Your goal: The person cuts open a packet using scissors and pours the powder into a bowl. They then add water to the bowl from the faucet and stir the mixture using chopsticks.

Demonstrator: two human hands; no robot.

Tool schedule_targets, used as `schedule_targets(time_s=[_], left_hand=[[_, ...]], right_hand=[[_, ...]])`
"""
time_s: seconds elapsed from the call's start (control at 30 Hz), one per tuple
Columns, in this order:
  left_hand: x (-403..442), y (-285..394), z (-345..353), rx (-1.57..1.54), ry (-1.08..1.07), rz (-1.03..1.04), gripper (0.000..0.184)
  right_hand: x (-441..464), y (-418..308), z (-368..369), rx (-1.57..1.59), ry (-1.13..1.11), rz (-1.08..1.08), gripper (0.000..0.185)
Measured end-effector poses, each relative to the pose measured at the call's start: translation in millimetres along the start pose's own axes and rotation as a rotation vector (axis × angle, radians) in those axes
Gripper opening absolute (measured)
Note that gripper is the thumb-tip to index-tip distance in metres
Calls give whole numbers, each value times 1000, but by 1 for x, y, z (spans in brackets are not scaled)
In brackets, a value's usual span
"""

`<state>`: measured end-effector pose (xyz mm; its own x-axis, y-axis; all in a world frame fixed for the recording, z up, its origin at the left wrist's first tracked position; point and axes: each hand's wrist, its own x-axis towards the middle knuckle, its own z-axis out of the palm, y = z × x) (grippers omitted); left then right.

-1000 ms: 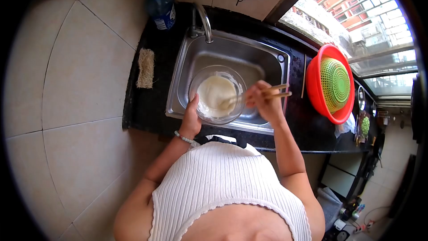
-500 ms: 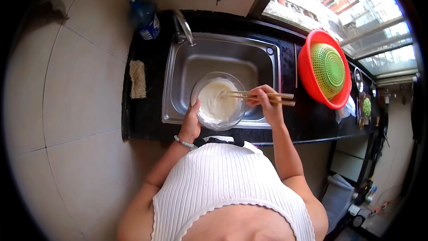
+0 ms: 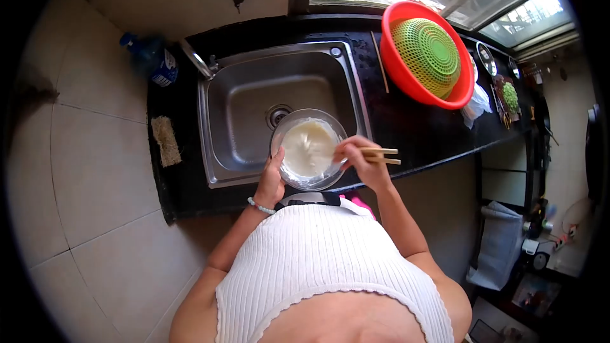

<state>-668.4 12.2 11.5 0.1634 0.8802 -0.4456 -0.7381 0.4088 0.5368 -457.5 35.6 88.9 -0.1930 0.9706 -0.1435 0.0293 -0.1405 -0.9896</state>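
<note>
A clear glass bowl is held over the near rim of the sink, with a creamy pale batter inside. My left hand grips the bowl's left side, fingers closed on the rim and wall. In my right hand, closed in a grip, is a pair of wooden chopsticks; their back ends stick out to the right. The chopsticks' tips are blurred and hidden at the batter, whose surface shows ridges.
Beneath the bowl lies a steel sink with a faucet. To the right sits a red basin holding a green strainer. A loofah scrubber and blue bottle are at left. A single stick lies by the sink.
My view has turned, so the sink and basin appear shifted left. My right hand has moved left and slightly down, closer to the bowl, and the chopsticks' front parts are now blurred.
</note>
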Motion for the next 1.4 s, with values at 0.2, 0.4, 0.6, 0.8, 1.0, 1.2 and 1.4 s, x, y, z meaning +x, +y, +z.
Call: schedule_targets(time_s=[0.2,0.4,0.6,0.8,1.0,1.2,1.4], left_hand=[[6,-26,46,68,-79,-40,46],[13,-52,99,136,-103,-114,44],[30,-90,123,181,-151,-148,46],[41,-125,146,217,-149,-176,48],[48,-154,166,213,-129,-215,49],[50,-180,185,221,-105,-223,48],[51,-198,195,210,-57,-221,47]], right_hand=[[-6,-3,-50,-136,160,-118,13],[-26,-7,-123,-43,280,-31,15],[-43,-8,-177,6,231,83,15],[-55,-4,-207,44,121,195,17],[-64,7,-230,115,-4,145,16],[-63,16,-256,89,-43,-28,18],[-57,27,-279,-118,133,-168,15]])
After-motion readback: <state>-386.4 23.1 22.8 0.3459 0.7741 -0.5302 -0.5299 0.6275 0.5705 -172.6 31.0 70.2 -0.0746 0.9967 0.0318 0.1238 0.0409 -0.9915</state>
